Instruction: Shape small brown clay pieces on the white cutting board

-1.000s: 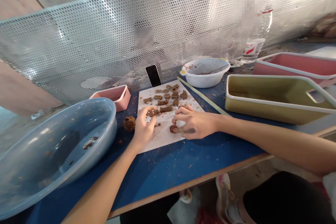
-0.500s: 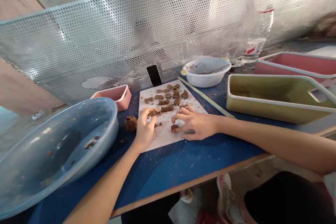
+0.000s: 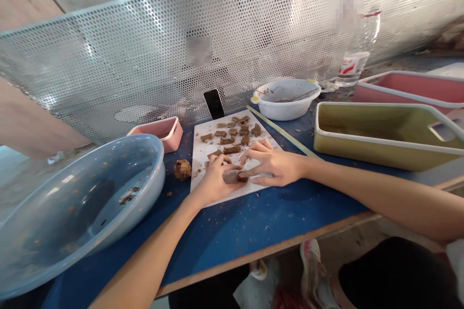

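Note:
A white board (image 3: 203, 152) lies on the blue table and carries several small brown clay pieces (image 3: 232, 137). Both my hands meet over the near part of the board. My left hand (image 3: 214, 181) and my right hand (image 3: 270, 164) pinch one brown clay lump (image 3: 234, 176) between their fingertips. A thin grey tool seems to lie under my right hand's fingers, mostly hidden. A rough brown clay ball (image 3: 182, 169) sits on the table just left of the board.
A large blue basin (image 3: 72, 203) fills the near left. A small pink tray (image 3: 159, 131), a black phone (image 3: 214, 104), a white bowl (image 3: 286, 99), a yellow tray (image 3: 380, 133), a pink tray (image 3: 409, 88) and a bottle (image 3: 353, 58) stand before the perforated metal screen.
My left hand left the pieces in the middle of the board and moved right and nearer, joining my right hand on the clay lump.

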A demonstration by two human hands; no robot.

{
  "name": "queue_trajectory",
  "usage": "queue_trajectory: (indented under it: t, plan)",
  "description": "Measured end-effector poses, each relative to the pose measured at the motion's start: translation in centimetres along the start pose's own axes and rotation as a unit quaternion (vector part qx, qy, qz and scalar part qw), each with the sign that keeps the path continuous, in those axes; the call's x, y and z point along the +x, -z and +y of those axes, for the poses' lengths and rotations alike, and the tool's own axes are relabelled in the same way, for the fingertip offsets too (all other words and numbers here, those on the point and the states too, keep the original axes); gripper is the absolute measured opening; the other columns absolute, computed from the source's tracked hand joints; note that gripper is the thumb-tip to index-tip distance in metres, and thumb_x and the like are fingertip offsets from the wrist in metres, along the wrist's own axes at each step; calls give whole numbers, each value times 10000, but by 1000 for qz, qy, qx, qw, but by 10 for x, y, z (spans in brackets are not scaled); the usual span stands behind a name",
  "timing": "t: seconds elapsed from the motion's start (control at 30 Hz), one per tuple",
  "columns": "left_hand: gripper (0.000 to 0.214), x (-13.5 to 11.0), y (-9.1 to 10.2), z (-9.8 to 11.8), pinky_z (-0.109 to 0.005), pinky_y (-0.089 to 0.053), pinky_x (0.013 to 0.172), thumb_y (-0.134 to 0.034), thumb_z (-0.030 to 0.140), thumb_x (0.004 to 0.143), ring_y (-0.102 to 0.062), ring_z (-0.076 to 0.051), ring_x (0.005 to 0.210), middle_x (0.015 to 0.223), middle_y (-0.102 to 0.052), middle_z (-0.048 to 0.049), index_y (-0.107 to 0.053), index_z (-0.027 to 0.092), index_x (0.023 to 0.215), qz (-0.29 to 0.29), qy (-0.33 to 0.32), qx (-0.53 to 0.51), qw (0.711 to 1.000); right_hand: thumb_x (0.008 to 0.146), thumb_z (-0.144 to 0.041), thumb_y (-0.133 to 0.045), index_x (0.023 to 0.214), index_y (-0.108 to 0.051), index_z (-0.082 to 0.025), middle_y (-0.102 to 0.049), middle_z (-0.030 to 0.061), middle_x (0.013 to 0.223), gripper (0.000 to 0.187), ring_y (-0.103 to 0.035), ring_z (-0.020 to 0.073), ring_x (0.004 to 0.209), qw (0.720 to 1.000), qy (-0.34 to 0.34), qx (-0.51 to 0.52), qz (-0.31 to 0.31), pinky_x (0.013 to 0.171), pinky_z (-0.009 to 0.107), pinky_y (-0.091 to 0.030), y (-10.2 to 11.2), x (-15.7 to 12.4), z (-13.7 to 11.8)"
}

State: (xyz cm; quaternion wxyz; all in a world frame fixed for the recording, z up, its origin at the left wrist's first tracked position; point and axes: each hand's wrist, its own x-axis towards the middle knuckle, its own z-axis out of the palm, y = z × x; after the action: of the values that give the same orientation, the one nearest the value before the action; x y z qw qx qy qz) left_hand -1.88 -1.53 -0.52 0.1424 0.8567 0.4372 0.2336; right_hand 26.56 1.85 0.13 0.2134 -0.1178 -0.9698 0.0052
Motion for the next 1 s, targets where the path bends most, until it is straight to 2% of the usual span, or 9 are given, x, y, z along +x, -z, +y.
queue_trajectory:
  t: [0.1,0.23,0.37,0.5,0.63,0.77,0.9,1.0]
  plan:
    - [216,0,-3,-3,-533,-527,1115,-938,432,864,-540,-326,1188,1193,-657,-87,-873,301,1023,-4,-18,15,1000,1142,-481,-542,1406,-764,-299,-587,144,1403,391,-459,329,1243,1000,-4,1,-31,1041,505,-333,-5,2,-1]
    - [187,1,-3,-3,-523,-532,1089,-914,426,894,-543,-319,1158,1165,-673,-83,-871,303,1029,0,-30,21,999,1148,-433,-538,1290,-811,-255,-614,139,1328,355,-476,313,1207,1000,-1,-16,-20,1020,479,-343,-8,3,-3]
    - [166,1,-3,-1,-518,-529,1080,-896,417,914,-538,-320,1163,1152,-669,-88,-871,294,1022,-2,-34,25,999,1151,-429,-545,1403,-761,-280,-602,132,1312,364,-471,298,1184,1000,3,-13,-26,1015,460,-352,-9,4,-3]
    - [159,1,-4,-1,-513,-531,1084,-908,401,898,-538,-320,1164,1152,-656,-82,-875,303,1020,1,-31,28,999,1155,-413,-534,1253,-824,-265,-615,129,1314,340,-465,305,1204,999,0,-32,-4,1025,476,-334,-9,3,0]
    - [153,1,-5,-2,-510,-537,1081,-915,393,891,-538,-322,1170,1147,-656,-86,-874,293,999,0,-35,30,999,1149,-445,-547,1396,-769,-287,-622,135,1333,367,-462,308,1195,999,7,-36,-22,1014,479,-339,-12,3,0]
    - [185,1,-5,-3,-518,-541,1075,-924,404,881,-538,-320,1153,1144,-654,-87,-874,302,1026,7,-34,26,999,1150,-415,-554,1216,-843,-270,-661,125,1317,330,-476,308,1221,999,7,-37,-5,1005,486,-324,-12,5,-1]
    - [167,2,-5,-3,-523,-544,1079,-905,412,897,-542,-321,1155,1147,-662,-89,-872,298,1015,-2,-31,16,999,1148,-435,-568,1271,-827,-282,-670,123,1368,326,-471,314,1239,999,6,-36,-6,1008,492,-324,-12,5,-1]
    - [168,2,-3,-2,-527,-537,1090,-903,424,897,-541,-321,1145,1140,-657,-87,-880,314,1022,-7,-26,18,999,1144,-400,-576,1118,-861,-262,-691,116,1330,318,-477,316,1263,999,-2,-38,11,1015,493,-322,-11,5,-1]
